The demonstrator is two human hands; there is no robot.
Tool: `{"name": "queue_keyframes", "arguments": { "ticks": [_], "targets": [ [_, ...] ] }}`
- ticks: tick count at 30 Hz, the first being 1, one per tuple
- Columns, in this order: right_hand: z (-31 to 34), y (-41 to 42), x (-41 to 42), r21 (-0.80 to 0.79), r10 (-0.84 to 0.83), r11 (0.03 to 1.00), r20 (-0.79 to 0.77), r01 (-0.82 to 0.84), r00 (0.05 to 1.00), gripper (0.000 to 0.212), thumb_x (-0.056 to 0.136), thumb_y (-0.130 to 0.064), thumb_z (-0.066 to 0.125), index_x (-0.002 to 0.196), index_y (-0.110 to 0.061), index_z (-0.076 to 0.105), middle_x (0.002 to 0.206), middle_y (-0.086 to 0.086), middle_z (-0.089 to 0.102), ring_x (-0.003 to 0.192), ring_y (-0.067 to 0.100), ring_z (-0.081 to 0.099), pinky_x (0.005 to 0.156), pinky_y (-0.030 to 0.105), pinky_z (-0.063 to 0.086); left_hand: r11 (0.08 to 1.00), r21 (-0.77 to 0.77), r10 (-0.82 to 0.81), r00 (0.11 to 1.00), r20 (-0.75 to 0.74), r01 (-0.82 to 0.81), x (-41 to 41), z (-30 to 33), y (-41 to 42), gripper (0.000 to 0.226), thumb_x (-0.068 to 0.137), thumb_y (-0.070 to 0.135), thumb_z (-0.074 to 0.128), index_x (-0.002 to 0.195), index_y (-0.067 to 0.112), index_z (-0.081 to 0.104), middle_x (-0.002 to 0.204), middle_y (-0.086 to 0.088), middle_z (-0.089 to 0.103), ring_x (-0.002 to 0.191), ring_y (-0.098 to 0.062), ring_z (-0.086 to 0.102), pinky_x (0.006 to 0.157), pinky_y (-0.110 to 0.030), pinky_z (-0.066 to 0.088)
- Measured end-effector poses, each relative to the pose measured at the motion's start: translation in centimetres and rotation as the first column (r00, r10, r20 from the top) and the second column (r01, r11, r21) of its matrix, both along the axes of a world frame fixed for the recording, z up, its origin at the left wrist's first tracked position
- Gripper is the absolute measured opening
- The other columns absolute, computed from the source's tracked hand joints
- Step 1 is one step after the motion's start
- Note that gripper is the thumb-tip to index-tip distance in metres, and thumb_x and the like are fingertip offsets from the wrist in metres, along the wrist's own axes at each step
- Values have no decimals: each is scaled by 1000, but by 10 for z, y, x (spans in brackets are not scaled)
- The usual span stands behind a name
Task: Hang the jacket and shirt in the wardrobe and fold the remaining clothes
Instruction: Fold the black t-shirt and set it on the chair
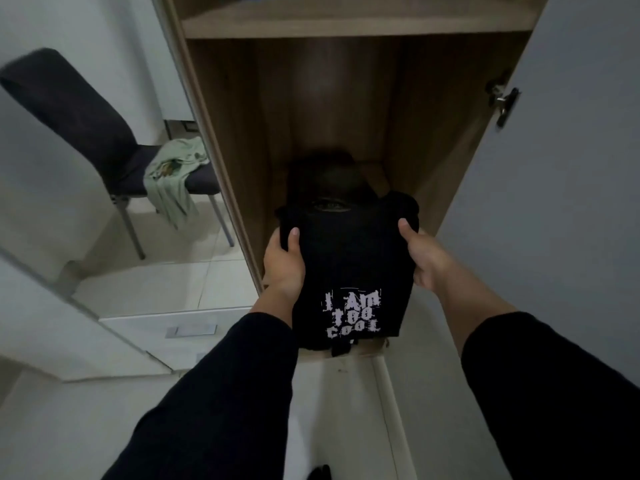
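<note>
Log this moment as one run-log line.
hands: left and right grip folded black tee | place: wardrobe bottom | pending: green garment on chair

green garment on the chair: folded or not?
Not folded. The green garment lies crumpled on the chair seat, one part hanging over the front edge.

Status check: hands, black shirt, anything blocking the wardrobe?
Left hand and right hand grip folded black printed T-shirt at open wooden wardrobe. Dark garment already inside. Green garment waits on chair.
</note>
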State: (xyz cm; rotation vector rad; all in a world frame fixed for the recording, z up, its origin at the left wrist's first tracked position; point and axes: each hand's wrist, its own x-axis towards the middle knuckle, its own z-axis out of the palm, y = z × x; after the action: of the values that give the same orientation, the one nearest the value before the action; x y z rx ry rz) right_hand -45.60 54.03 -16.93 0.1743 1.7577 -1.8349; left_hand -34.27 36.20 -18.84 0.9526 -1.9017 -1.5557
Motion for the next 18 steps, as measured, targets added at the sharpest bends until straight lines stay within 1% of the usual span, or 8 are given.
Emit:
{"name": "queue_keyframes", "arguments": {
  "ticks": [4,6,8,11,13,14,16,18],
  "targets": [
    [-27,-15,-29,-1,-68,998,35,68,997,50,99,-45,40,144,-23,39,140,4,51,127,27,50,110,43,39,996,-23,-83,997,1,83,-40,-10,-23,34,100,32,43,127,17,55,112,4,61,101,-10,55,87,-24,41],
    [-47,-23,-42,-26,-99,995,69,101,993,50,99,-44,41,144,-22,38,140,6,51,126,28,50,108,46,40,990,-81,-111,993,34,113,-65,-15,-36,33,100,32,43,127,16,55,115,3,61,104,-12,55,89,-26,42],
    [-66,-32,-54,-31,-119,992,80,122,990,52,98,-45,43,144,-21,37,140,6,50,125,30,52,106,47,42,979,-129,-152,986,71,160,-90,-26,-48,34,100,32,43,128,17,55,120,0,62,109,-16,56,96,-32,45],
    [-112,-39,-85,0,-142,990,133,143,981,71,85,-62,51,143,-23,38,140,6,50,122,32,53,105,49,42,967,-143,-195,973,124,212,-127,-52,-61,34,100,32,44,128,18,55,122,-1,61,112,-17,56,100,-35,44],
    [-145,-42,-109,-7,-139,990,163,143,977,75,77,-68,54,138,-28,42,136,5,54,119,32,55,103,49,44,963,-129,-222,967,129,238,-151,-72,-70,33,100,31,44,129,20,54,123,0,61,114,-17,55,100,-34,44],
    [-154,-46,-117,-12,-137,990,179,141,974,72,78,-68,54,138,-28,44,134,5,56,116,32,57,101,49,46,961,-113,-238,963,127,252,-163,-83,-74,34,100,32,44,130,20,53,123,0,60,116,-17,55,100,-34,44],
    [-169,-51,-135,-17,-131,991,160,135,978,62,89,-60,48,139,-25,43,131,8,57,114,33,58,98,51,48,960,-77,-259,959,112,268,-188,-104,-81,36,100,31,44,133,21,50,125,2,58,120,-18,53,102,-35,43],
    [-187,-56,-158,-4,-142,990,118,143,983,57,96,-53,41,144,-23,37,136,10,53,120,35,54,101,53,45,963,-56,-258,963,84,263,-210,-124,-87,41,99,31,45,139,22,46,133,0,54,126,-19,49,105,-36,42]
  ]
}}
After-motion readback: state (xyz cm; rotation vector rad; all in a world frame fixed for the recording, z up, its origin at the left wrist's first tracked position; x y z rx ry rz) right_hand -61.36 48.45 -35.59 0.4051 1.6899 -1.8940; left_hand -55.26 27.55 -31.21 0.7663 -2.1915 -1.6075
